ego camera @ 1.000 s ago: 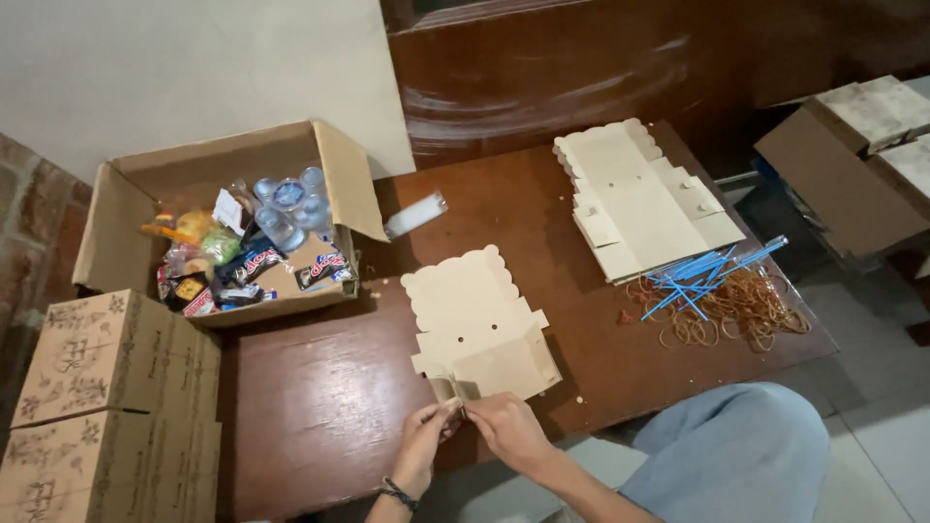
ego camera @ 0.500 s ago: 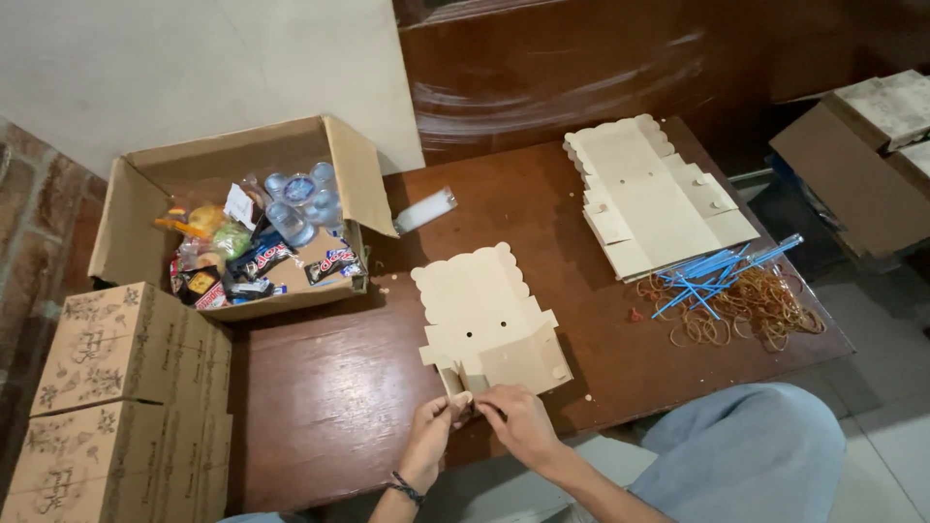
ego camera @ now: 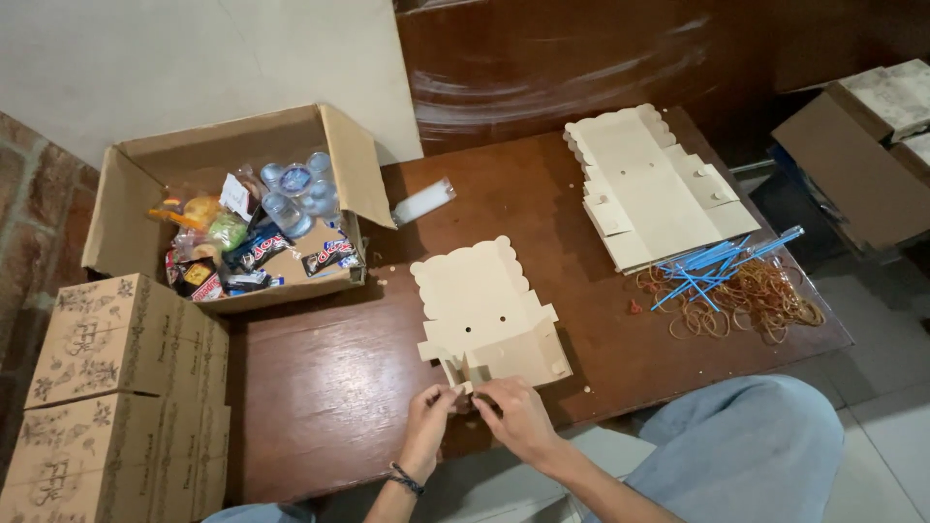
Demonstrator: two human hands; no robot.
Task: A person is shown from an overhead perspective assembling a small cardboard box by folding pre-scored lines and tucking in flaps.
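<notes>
Cardboard box blank [ego camera: 489, 315] lies flat at lower centre of the brown surface [ego camera: 320, 387]. Left hand [ego camera: 429, 407] and right hand [ego camera: 513, 412] pinch its near corner flap with clenched fingers. Snack carton [ego camera: 232, 223] sits upper left.

Desk [ego camera: 320, 387]: dark reddish-brown wood, glossy; flat box blank [ego camera: 484, 315] and the stack of blanks [ego camera: 649, 189] are plain pale beige with scalloped edges, open carton [ego camera: 242, 150] plain brown kraft. Folded boxes [ego camera: 116, 387] at left: tan with a dark floral line print. Straws [ego camera: 717, 261] bright blue, rubber bands [ego camera: 765, 305] yellowish-tan with one red, trousers [ego camera: 746, 455] light blue denim, wristband [ego camera: 405, 478] on the left hand black, wall off-white.
</notes>
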